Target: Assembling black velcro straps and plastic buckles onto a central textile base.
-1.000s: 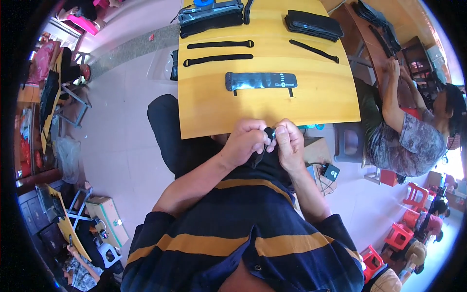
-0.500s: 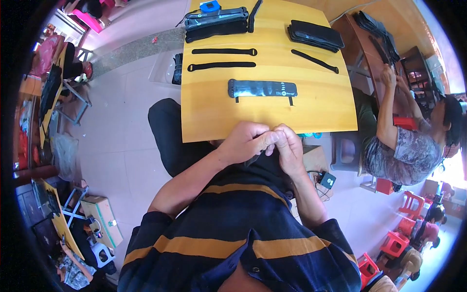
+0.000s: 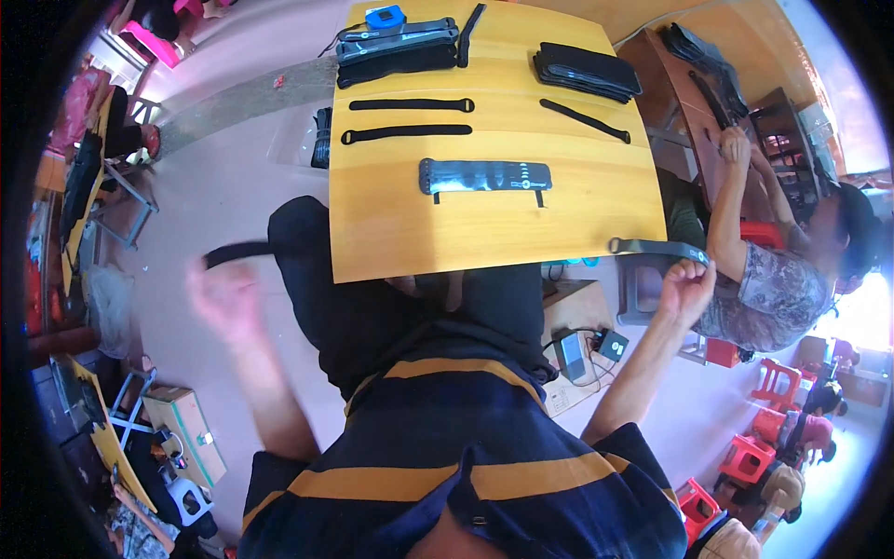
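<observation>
My left hand (image 3: 228, 293), smeared by motion, is out beyond the left of my knee. It is closed on the end of a black strap (image 3: 237, 252) that reaches toward my leg. Past the table's right front corner, my right hand (image 3: 687, 287) pinches another black strap (image 3: 656, 247), which has a ring at its far end and pale print near my fingers. Between them on the yellow table (image 3: 568, 228) lies a flat, glossy dark pack (image 3: 489, 175) with two short strap ends sticking out beneath it.
Loose black straps (image 3: 410, 105) lie farther back, with a stack of packs (image 3: 400, 47), a blue device (image 3: 385, 17) and another dark stack (image 3: 587, 70) behind. Close to my right hand sits a co-worker (image 3: 782, 289). A cardboard box (image 3: 573, 307) stands below the table.
My hands, together over my lap before, are now far apart, the left out left and the right out right. A strap now shows in each hand. The view has shifted slightly.
</observation>
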`<state>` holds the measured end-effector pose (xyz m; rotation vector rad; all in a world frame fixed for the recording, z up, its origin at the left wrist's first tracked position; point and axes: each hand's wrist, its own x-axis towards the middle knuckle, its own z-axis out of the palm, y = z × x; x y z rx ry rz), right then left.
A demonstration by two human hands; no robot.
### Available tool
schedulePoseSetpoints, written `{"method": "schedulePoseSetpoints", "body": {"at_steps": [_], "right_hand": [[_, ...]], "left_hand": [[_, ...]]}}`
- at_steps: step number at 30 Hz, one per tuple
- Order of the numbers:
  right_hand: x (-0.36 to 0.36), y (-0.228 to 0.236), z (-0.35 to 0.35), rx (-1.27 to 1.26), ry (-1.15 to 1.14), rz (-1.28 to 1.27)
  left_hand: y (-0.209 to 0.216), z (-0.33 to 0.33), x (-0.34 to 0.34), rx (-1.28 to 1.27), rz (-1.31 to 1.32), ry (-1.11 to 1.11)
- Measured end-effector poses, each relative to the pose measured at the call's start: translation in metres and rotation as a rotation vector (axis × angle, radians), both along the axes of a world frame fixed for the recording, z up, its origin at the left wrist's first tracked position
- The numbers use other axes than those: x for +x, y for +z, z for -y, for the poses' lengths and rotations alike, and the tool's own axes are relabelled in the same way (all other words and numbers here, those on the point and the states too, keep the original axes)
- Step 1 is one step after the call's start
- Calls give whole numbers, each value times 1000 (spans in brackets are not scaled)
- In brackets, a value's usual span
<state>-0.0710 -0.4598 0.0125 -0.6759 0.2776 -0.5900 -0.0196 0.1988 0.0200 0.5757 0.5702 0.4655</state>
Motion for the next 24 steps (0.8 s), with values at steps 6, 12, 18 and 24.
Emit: {"method": "schedulePoseSetpoints", "body": {"at_steps": [6, 12, 18, 24], "right_hand": [[29, 40, -26, -308, 72, -53], [99, 60, -54, -345, 126, 21], [144, 44, -49, -598, 77, -142], [135, -43, -22, -863, 8, -561]], "left_hand": [[32, -144, -61, 180, 392, -134], [21, -103, -41, 156, 436, -249], [8, -72, -34, 93, 465, -254], [9, -67, -37, 116, 428, -250]]}}
